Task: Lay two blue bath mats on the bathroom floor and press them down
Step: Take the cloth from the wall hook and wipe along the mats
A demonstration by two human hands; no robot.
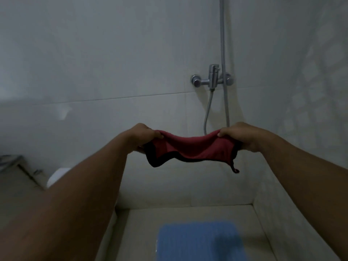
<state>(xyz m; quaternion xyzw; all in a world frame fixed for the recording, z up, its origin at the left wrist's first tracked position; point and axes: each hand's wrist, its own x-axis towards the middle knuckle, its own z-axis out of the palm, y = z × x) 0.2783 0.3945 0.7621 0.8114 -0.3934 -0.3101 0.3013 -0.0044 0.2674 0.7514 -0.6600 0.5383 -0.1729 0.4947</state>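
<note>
Left hand (143, 137) and right hand (240, 135) grip red cloth (192, 147)

The single wide-angle view sits at the person's head and looks forward along both outstretched forearms. The left hand (143, 136) and right hand (243, 137) are at arm's length near mid-frame, gripping a red cloth (190, 147). It faces the tiled wall (113, 53) close ahead, with the shower mixer (212, 80) right of centre, and its lower edge takes in the floor (139, 232) and a blue mat (199, 242) almost underneath.
</note>
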